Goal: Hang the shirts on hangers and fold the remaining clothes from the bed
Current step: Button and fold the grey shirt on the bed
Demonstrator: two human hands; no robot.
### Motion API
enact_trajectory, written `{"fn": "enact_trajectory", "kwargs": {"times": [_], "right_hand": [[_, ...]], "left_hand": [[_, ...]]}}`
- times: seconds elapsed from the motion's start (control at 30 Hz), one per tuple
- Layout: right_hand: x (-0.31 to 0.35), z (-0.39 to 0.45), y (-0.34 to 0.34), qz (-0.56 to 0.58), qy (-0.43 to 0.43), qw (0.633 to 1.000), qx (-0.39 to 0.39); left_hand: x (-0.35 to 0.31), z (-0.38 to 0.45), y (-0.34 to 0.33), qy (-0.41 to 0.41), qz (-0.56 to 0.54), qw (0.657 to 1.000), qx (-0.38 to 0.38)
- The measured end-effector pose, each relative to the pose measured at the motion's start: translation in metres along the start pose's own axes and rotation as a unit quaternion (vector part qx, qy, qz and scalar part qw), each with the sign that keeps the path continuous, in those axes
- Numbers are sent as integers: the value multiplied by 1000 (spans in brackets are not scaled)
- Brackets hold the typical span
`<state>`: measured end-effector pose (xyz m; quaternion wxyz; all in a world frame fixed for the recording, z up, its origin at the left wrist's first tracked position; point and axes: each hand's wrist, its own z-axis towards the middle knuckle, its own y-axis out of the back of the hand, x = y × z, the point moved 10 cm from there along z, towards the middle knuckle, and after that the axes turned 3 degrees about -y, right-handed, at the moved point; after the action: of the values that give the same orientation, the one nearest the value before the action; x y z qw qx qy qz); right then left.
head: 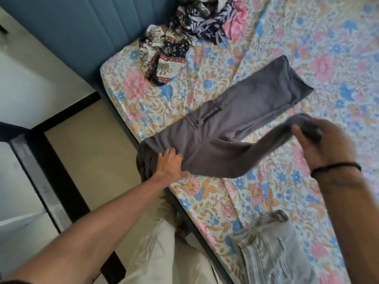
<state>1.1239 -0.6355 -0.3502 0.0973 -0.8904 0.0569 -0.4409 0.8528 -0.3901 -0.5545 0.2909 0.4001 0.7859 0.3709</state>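
Grey trousers [225, 128] spread across the bed [307, 48], waist sagging over the near edge. Left hand [171, 163] pressing the waist, fingers seemingly straight and slightly apart, though partly tucked into folds. Right hand [326, 144] clamped on one lifted leg end. Risk: waistband sliding off if pressure eases; crooked fold if legs misalign. Unfolded heap [184, 31] waiting by the headboard.

head; looks steeply down over bed [256, 201] edge; close above hands; single view
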Motion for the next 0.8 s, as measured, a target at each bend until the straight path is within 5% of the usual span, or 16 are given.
{"fn": "enact_trajectory", "kwargs": {"times": [0.17, 0.27, 0.37, 0.5, 0.6, 0.8], "right_hand": [[-13, 4, -157, 27, -72, 994, 72], [-1, 15, -233, -204, 31, 976, 67], [26, 33, -307, -405, 181, 895, 42], [40, 64, -384, -473, 244, 844, 67], [49, 85, -401, -461, 231, 854, 66], [75, 166, -305, -489, 175, 855, 1]], "left_hand": [[-11, 11, 0, -105, -48, 993, 22], [-8, 13, -7, -112, -8, 993, 28], [-6, 18, -15, -105, 18, 992, 67], [-2, 24, -17, -89, 7, 991, 104], [4, 28, -2, -77, -47, 992, 90], [-6, 27, -14, -117, 118, 970, 176]]}}
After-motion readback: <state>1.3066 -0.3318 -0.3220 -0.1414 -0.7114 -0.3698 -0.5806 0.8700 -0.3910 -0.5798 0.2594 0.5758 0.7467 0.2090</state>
